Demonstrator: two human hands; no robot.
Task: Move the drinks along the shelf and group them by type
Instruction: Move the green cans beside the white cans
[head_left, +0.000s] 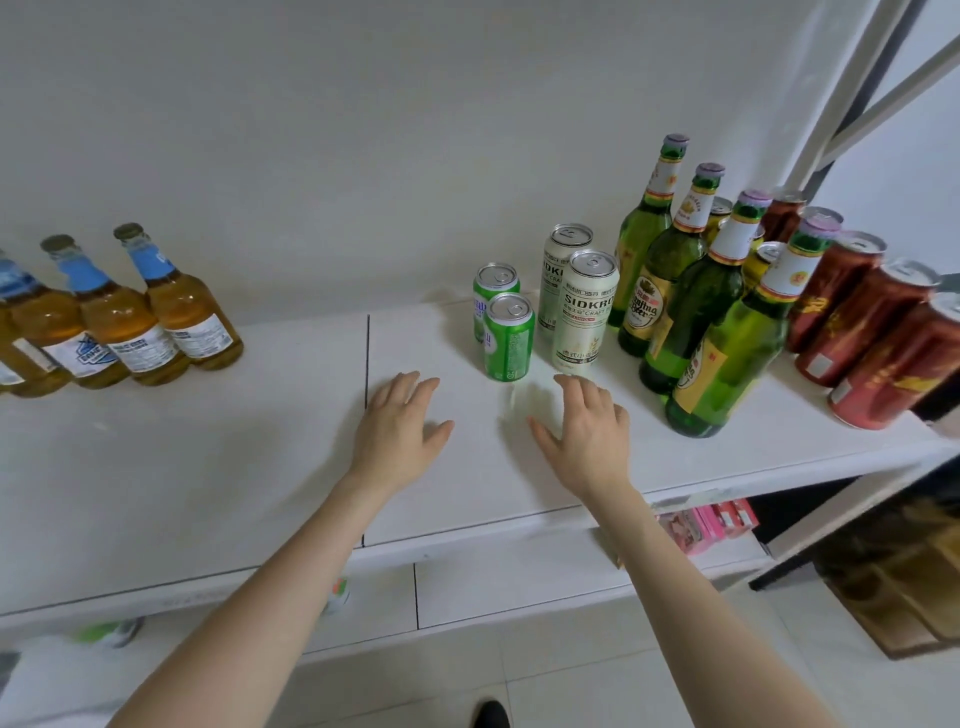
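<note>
Left grip (400, 431) and right grip (584, 441) were spread, holding nothing, over the middle of the shelf (208, 467). Green cans (509, 338) stood just behind them. Amber bottles (182, 317) stood at its left end, green bottles (691, 306) toward its right.

Bottle group (176, 312) left on shelf (208, 467), cans (582, 312) centre, bottle row (711, 291) right; can row (857, 322) rightmost

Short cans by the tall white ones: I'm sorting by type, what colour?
The short cans are green; head view.
</note>
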